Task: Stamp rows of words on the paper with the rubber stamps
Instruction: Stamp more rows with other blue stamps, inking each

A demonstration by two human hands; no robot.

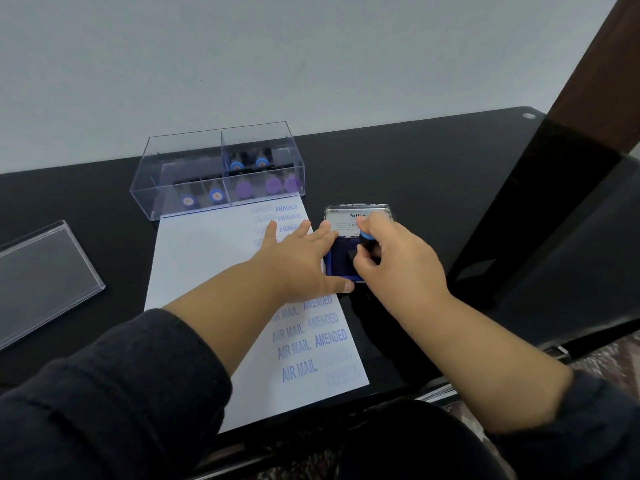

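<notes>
A white sheet of paper (201, 271) lies on the black table, printed in blue with rows of FRAGILE at its top right and AIR MAIL and AMENDED lower down. My left hand (298, 261) lies flat on the paper's right side, fingers straight, thumb at the ink pad's near corner. An open blue ink pad (337, 261) with its lid (346, 216) raised sits just right of the paper. My right hand (391, 258) grips a rubber stamp (365, 239) with a blue top and dark body, held down on the pad.
A clear plastic box (218, 171) at the paper's far edge holds several stamps with blue and purple tops. A clear plastic lid (41, 278) lies at the left. The table's (433, 168) right side meets a dark glass panel and a brown post.
</notes>
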